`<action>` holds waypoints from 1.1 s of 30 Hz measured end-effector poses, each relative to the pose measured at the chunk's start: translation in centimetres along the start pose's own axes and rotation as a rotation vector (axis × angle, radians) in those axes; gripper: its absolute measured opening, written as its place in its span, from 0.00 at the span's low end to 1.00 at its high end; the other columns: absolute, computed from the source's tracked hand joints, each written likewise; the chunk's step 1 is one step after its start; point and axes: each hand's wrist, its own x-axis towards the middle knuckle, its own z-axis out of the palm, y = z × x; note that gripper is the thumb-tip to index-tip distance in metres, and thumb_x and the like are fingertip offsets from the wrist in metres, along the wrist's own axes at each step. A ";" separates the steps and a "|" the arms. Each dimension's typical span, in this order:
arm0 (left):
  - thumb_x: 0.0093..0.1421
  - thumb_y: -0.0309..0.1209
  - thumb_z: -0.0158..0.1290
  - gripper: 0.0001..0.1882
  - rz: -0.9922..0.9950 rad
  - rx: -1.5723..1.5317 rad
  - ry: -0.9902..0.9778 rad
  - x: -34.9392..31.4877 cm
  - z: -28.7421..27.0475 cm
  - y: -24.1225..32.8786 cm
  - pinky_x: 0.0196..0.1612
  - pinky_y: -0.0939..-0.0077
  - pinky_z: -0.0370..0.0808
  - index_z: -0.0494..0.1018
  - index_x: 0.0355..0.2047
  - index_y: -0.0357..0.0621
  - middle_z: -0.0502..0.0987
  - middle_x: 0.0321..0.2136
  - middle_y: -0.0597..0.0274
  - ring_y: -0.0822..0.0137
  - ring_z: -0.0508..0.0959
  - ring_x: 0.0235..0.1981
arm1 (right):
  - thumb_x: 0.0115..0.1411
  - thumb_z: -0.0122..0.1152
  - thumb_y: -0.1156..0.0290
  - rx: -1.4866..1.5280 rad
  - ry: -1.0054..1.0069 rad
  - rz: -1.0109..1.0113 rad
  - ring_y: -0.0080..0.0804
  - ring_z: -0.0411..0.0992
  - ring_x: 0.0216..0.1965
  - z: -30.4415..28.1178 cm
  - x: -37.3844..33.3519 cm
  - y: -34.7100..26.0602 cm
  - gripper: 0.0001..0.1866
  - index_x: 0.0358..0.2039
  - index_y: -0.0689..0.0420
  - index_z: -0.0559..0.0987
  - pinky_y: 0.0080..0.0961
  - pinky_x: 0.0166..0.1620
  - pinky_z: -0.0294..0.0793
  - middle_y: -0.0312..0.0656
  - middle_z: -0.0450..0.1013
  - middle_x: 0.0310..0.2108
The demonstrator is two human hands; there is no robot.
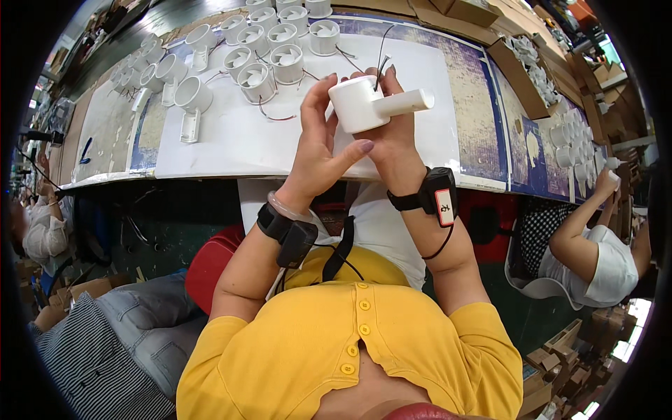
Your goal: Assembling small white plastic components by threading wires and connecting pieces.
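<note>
The left hand (318,155) and right hand (399,145) grip a white handled housing (352,108) between them, above the bench (481,126), inside its near edge.

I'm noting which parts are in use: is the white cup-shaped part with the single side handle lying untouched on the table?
No, the left hand and right hand hold the white cup-shaped part between them.
</note>
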 end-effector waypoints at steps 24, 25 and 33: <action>0.42 0.22 0.66 0.37 0.148 0.757 -0.108 0.0 -1.6 1.8 0.54 0.67 0.70 0.62 0.53 0.40 0.65 0.53 0.50 0.55 0.69 0.53 | 0.70 0.33 0.55 -0.833 0.089 -0.548 0.25 0.70 0.33 -0.4 -0.2 -0.4 0.26 0.28 0.60 0.73 0.20 0.36 0.70 0.40 0.71 0.29; 0.42 0.22 0.66 0.37 0.074 0.674 -0.077 0.0 -1.5 1.7 0.55 0.67 0.70 0.62 0.53 0.40 0.65 0.53 0.50 0.55 0.69 0.54 | 0.70 0.34 0.55 -0.829 0.059 -0.499 0.24 0.70 0.33 -0.2 -0.1 -0.1 0.26 0.27 0.60 0.73 0.20 0.37 0.70 0.40 0.71 0.28; 0.41 0.23 0.67 0.38 0.254 0.906 -0.054 0.3 -1.2 2.8 0.52 0.65 0.70 0.62 0.53 0.42 0.66 0.52 0.51 0.53 0.68 0.53 | 0.69 0.38 0.56 -0.805 -0.153 -0.445 0.27 0.70 0.35 1.5 -0.9 0.3 0.21 0.31 0.60 0.71 0.22 0.40 0.71 0.41 0.70 0.34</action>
